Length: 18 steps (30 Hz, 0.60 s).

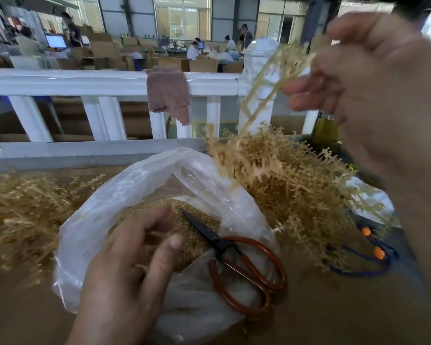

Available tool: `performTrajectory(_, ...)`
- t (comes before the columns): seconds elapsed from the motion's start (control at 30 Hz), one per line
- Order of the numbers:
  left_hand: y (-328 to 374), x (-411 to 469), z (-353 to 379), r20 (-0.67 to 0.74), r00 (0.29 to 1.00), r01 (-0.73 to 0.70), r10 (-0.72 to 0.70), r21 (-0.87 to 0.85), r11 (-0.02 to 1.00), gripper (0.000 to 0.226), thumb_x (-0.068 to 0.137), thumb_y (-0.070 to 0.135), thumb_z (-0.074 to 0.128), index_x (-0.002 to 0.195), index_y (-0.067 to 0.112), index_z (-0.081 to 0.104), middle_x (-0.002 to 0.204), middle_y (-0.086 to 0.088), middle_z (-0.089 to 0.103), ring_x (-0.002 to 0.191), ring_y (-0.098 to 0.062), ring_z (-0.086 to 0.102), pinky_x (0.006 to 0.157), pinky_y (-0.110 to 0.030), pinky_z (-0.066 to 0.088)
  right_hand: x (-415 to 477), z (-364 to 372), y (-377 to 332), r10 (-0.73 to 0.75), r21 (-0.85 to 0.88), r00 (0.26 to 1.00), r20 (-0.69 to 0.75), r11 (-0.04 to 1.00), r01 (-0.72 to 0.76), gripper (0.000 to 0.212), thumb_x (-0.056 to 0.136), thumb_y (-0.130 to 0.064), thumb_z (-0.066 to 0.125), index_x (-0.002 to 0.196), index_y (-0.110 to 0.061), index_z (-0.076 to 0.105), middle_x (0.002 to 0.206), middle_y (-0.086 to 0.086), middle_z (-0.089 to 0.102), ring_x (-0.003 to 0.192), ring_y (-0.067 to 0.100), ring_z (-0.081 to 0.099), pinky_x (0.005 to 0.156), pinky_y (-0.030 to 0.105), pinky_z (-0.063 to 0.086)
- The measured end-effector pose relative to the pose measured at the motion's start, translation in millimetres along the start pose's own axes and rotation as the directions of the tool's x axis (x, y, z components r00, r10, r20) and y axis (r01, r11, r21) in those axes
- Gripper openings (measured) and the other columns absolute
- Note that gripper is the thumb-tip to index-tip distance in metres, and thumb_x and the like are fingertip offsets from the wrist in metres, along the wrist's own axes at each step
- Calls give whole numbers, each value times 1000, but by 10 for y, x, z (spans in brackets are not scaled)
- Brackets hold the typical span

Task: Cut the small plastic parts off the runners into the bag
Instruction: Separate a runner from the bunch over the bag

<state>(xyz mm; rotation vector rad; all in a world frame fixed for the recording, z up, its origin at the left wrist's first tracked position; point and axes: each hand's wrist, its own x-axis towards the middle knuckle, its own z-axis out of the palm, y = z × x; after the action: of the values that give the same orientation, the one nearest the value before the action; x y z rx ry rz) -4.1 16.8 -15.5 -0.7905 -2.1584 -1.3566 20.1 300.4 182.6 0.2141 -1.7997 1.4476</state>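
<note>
My right hand [373,78] is raised at the upper right and pinches a long tan runner [261,95] that dangles, blurred, down toward the clear plastic bag [115,195]. The bag lies open on the brown table and holds a mound of small tan cut parts [197,235]. My left hand [127,265] rests over the bag's mouth, fingers curled loosely above the parts; whether it holds anything is unclear. Black-bladed scissors with red-brown handles [246,265] lie on the bag's right side, untouched. A heap of uncut runners [296,190] sits right of the bag.
A second heap of tan runners [23,210] lies at the left. A white railing [85,83] with a pink cloth [168,93] draped over it runs behind the table. A blue cord with orange beads [373,252] lies at the right. Several people work far behind.
</note>
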Motion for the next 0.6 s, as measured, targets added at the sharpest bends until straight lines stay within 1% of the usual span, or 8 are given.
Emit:
performTrajectory(0.07,31,36,1,-11,993,106,-118,-374,922,54,90,70,60,132,36,62,129,6,71,117,-14,68,91,-25,56,-490,319,78,134,155,988,76,977,-145,21,90,-2,61,108,-11,62,86,10,66,76,34,74,62,38,60)
performTrajectory(0.13,73,80,5,83,974,213,-209,-642,737,65,79,75,69,128,32,69,131,-6,70,119,-25,69,92,-33,58,-713,414,231,184,294,973,138,931,-218,20,88,-4,64,107,-10,63,77,8,67,73,34,74,59,34,59)
performTrajectory(0.17,88,106,-3,182,947,312,-263,-705,637,70,70,79,73,121,31,74,126,-9,73,114,-27,71,89,-33,59,-805,460,272,221,355,955,198,892,-280,20,86,-5,65,106,-9,63,73,7,67,72,33,74,57,33,58)
performTrajectory(0.2,118,123,-24,277,921,389,-275,-719,576,73,65,79,76,116,28,76,121,-12,74,110,-28,72,88,-32,59,-869,532,270,264,397,938,225,854,-336,21,84,-6,67,105,-8,63,70,7,67,70,31,74,56,31,58)
performTrajectory(0.27,164,103,-60,400,890,450,-221,-690,567,64,71,66,82,117,22,75,116,-18,75,111,-34,72,92,-35,57,-1031,662,342,271,466,920,285,799,-380,23,81,-9,65,103,-6,61,66,7,67,67,26,74,55,28,57)
performTrajectory(0.37,196,61,-111,467,864,497,-189,-727,474,43,77,35,88,113,17,73,101,-20,76,97,-32,75,85,-31,57,-1136,754,427,272,517,915,297,760,-394,21,82,-8,59,102,-7,62,70,10,67,70,24,74,57,27,58)
performTrajectory(0.5,222,104,-95,402,865,494,-299,-783,377,31,75,8,84,104,14,75,78,-15,72,69,-20,71,65,-25,58,-1141,746,524,284,530,923,261,757,-383,16,85,-11,58,100,-12,65,76,8,68,76,26,75,59,28,58)
performTrajectory(0.6,200,122,-101,275,877,432,-393,-809,398,23,70,18,78,94,17,77,75,-15,72,63,-17,69,57,-24,57,-1140,735,569,386,533,896,221,721,-442,11,90,-24,59,98,-18,64,82,4,70,76,23,74,54,27,56)
